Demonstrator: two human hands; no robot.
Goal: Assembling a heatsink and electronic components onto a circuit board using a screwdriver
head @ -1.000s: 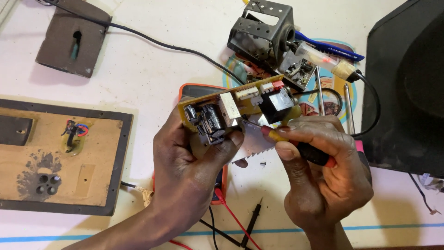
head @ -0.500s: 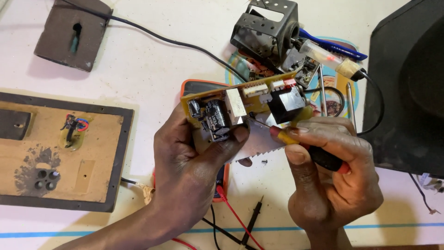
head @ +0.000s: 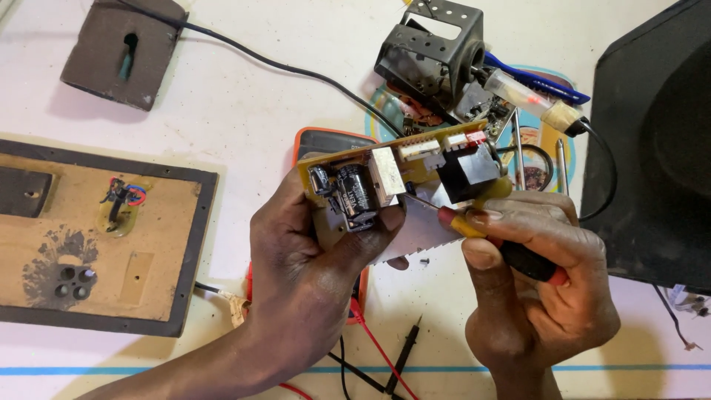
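A circuit board is held up over the bench in one hand and worked with a screwdriver in the other.

The left hand (head: 311, 259) has its grip closed round the yellow circuit board (head: 404, 178), thumb pressed beside the black capacitor (head: 357, 191). The right hand (head: 537, 285) has its grip closed on the red and yellow screwdriver (head: 492, 237), whose tip is set against the board near the black transformer (head: 465, 172). Just behind the board an orange multimeter (head: 326, 141) is seen, with a black metal bracket (head: 429, 48) beyond it. Well left of the board a brown framed panel (head: 96, 237) is laid; right of it stands a black casing (head: 652, 141).
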